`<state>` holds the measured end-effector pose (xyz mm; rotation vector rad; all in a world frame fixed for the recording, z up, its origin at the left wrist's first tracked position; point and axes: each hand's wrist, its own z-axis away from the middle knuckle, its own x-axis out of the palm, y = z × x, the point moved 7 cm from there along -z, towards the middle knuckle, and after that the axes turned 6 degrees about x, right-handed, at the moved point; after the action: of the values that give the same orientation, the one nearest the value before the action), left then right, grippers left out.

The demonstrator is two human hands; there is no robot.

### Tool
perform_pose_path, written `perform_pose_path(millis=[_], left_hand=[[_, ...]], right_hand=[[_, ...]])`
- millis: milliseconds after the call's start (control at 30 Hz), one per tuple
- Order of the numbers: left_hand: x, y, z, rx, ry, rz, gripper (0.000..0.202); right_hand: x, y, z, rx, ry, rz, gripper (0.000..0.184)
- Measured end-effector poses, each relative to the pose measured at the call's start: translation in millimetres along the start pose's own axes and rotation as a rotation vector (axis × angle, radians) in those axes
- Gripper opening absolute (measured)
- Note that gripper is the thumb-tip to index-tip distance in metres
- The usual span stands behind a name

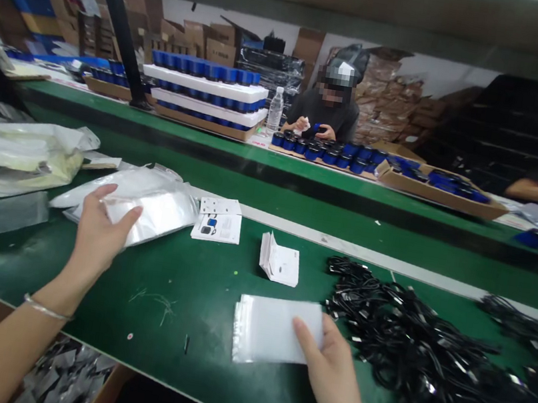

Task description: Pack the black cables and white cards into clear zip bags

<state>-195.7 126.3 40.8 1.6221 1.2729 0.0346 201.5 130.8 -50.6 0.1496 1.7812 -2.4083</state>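
A white zip bag (274,332) lies on the green counter (170,321) under the right hand (332,372), its fingers (304,333) apparently pinching the bag's edge, just beside a tangled heap of black cables (408,350). The left hand (96,236) rests open, spread across a silvery pouch (151,207), near a printed card (218,224) and a folded leaflet (280,260). The thin film could slip from a loose pinch on the smooth counter, and protruding cable ends could snag it.

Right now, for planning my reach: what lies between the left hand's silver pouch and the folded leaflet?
Two printed white cards lie there, in the head view.
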Motion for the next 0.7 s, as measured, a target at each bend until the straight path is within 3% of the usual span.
perform_pose_path(millis=[100, 167, 267, 367, 433, 567, 700], left_hand=[[2.3, 18.7, 12.5, 0.128, 0.044, -0.088, 0.08], [8.8, 37.0, 32.3, 0.212, -0.008, -0.128, 0.076], [41.2, 62.0, 79.9, 0.308, -0.363, -0.103, 0.048], [85.4, 78.2, 142.2, 0.435, -0.855, -0.108, 0.076], [103.9, 85.8, 169.5, 0.563, -1.014, -0.103, 0.079], [117.7, 87.2, 173.4, 0.631, -1.017, -0.072, 0.066], [116.1, 87.8, 165.8, 0.631, -1.009, 0.018, 0.072]], right_hand=[[-0.6, -3.2, 0.9, -0.022, -0.039, 0.031, 0.038], [0.1, -4.5, 1.9, -0.033, -0.079, 0.002, 0.037], [1.6, -3.7, 3.7, -0.041, -0.06, -0.059, 0.036], [6.9, -2.9, 8.0, -0.063, 0.001, -0.074, 0.036], [12.6, -4.6, 13.1, -0.091, 0.0, -0.055, 0.036], [21.6, -3.2, 22.9, -0.024, -0.123, -0.086, 0.036], [19.3, 2.5, 25.4, 0.075, -0.159, -0.099, 0.046]])
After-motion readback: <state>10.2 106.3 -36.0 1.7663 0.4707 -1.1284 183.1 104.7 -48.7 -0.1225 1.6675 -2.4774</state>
